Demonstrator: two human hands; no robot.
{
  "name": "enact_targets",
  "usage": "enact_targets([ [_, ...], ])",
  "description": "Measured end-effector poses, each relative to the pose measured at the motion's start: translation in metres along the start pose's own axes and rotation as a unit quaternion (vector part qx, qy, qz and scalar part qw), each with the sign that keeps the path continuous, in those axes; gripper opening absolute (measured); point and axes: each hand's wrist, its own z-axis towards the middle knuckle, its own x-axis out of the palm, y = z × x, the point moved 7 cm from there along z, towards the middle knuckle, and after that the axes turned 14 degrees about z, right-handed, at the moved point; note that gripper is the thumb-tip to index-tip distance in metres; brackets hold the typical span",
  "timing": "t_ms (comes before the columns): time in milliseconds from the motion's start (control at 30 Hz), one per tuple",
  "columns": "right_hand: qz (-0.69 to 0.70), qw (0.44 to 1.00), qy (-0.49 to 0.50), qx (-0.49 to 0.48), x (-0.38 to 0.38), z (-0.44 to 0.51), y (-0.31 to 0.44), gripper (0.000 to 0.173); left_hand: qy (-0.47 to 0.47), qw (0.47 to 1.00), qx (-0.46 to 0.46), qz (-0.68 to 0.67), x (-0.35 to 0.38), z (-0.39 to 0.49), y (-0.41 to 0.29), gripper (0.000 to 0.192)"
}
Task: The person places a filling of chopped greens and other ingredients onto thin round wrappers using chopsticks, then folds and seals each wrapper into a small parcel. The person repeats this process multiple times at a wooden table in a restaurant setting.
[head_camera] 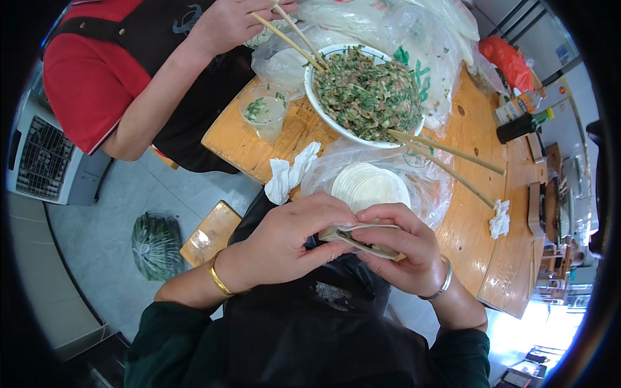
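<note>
Between both hands, above my lap, is a folded dumpling wrapper point(383, 251) with green filling showing in its gap. My left hand point(296, 237) pinches its left end between thumb and fingers. The fingers of my right hand point(405, 242) grip its right side. Just beyond my hands lies a fanned stack of round dumpling wrappers point(371, 186) on a clear plastic bag point(436, 199). Farther off stands a white bowl point(315, 104) heaped with chopped meat and green filling point(366, 92). A pair of chopsticks point(451, 162) rests in it, pointing right.
Across the table corner, a co-worker's hand point(233, 24) holds chopsticks point(291, 39) in the bowl. A plastic cup point(264, 114) of cloudy liquid and crumpled tissue point(291, 172) lie left on the wooden table point(465, 233). Bottles point(521, 127) stand right. A wooden stool point(211, 233) and bagged greens point(156, 246) are below left.
</note>
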Motion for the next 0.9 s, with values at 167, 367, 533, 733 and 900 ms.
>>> enact_targets([
  [167,0.008,1.000,-0.008,-0.002,-0.005,-0.002,-0.001,0.024,0.001,0.998,-0.055,-0.015,-0.005,-0.002,0.003,0.036],
  [367,0.030,0.999,-0.043,-0.001,-0.007,-0.004,-0.002,0.023,-0.041,0.995,-0.069,-0.054,-0.005,-0.015,0.012,0.031],
  [533,0.027,0.999,-0.025,-0.015,-0.004,-0.004,0.001,0.023,-0.059,0.996,0.006,-0.067,-0.007,-0.016,0.010,0.027],
  [733,0.009,0.999,0.004,-0.044,0.000,-0.005,0.002,0.024,-0.052,0.984,-0.046,-0.166,-0.003,-0.014,0.015,0.029],
  [900,0.022,0.999,0.009,-0.041,0.002,-0.005,0.000,0.024,-0.011,0.980,-0.063,-0.186,0.001,-0.013,0.018,0.024],
])
